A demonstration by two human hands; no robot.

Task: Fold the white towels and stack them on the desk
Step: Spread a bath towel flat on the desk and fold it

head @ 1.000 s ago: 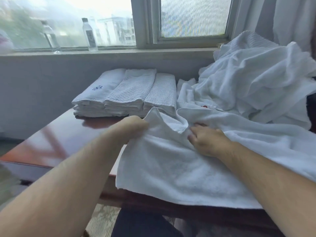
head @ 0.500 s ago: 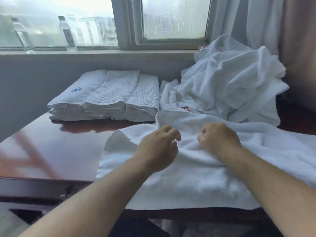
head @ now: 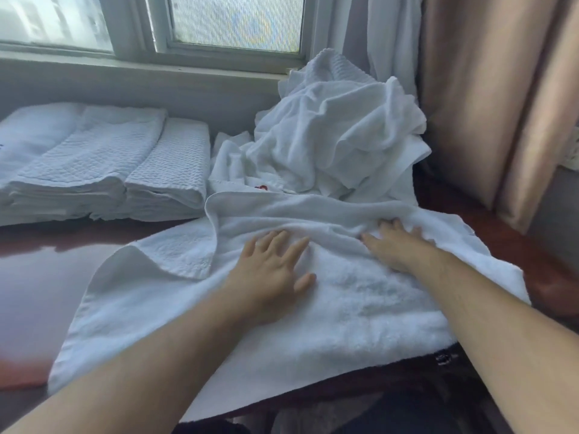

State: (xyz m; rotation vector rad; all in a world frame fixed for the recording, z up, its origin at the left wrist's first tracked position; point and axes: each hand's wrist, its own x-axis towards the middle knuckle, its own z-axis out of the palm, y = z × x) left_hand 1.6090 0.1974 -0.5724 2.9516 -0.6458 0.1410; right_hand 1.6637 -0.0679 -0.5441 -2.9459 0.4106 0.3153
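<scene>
Far left, your folded stack point(head: 94, 164) sits on the desk point(head: 37, 283) against the wall under the window point(head: 235, 23), waffle-weave towels laid in neat rows, their near edges facing you. The glossy red-brown desk surface shows bare in front of that stack.

Moving in, the towel you're working on point(head: 163, 308) is spread flat across the near part of the desk, its front edge hanging over the desk's rim toward you, its left corner turned up a little. The far edge is doubled back on itself in a thick rolled fold point(head: 282, 208) running across.

Your left hand point(head: 269, 274) lies palm-down on the middle of that towel, fingers straight and spread apart, thumb out to the side, pressing the cloth and gripping nothing.

Just to its right, your right hand point(head: 398, 242) is also flat on the towel, fingers extended and slightly fanned, their tips reaching into the wrinkles just below the rolled fold. No pinch there either.

Behind both hands, the unfolded pile point(head: 338, 136) heaps up against the window sill, touching the spread towel's far edge, a small red mark point(head: 261, 187) showing at its base.

Far right, a beige curtain point(head: 488, 104) hangs down beside the pile.
</scene>
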